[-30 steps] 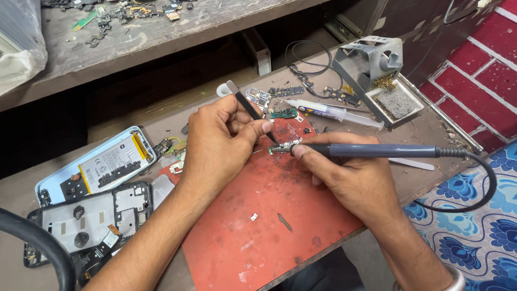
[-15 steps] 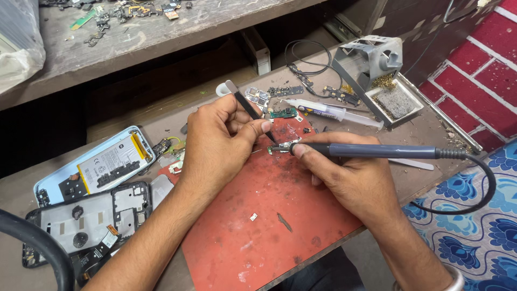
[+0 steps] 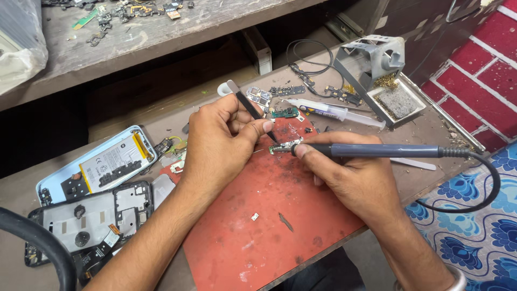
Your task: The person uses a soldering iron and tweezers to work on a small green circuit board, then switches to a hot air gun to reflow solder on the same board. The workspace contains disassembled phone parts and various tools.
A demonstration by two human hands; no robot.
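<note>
Small green circuit board [image 3: 285, 146], narrow and studded with metal parts, lies at the upper edge of the red rubber work mat [image 3: 269, 226], between the two hands. The left hand [image 3: 218, 145] pinches a pair of black metal tweezers [image 3: 250, 108] between thumb and forefinger, fingers pressed together around the shaft, with the tip angled down to the board's left end. The right hand [image 3: 355, 180] is closed around a grey pencil-shaped soldering iron [image 3: 377, 151], held nearly level, its tip meeting the board's right end; whether the tip truly touches the board cannot be told. A black cable [image 3: 484, 188] runs from the iron's back end and loops off the table's right side.

Just beyond the board lie a clear plastic syringe with white paste [image 3: 334, 112] and several loose green board pieces [image 3: 285, 113]. Further right stands a grey metal soldering-iron stand [image 3: 371, 56] with a grey sponge tray [image 3: 398, 102] and a clump of brass wool. To the left of the mat rest a light blue phone back shell holding a white battery [image 3: 102, 164] and, nearer the camera, a black phone frame with exposed parts [image 3: 91, 215]. A thick black hose [image 3: 37, 242] curves across the bottom left corner. A wooden shelf [image 3: 161, 32] above carries scattered small electronic scraps.
</note>
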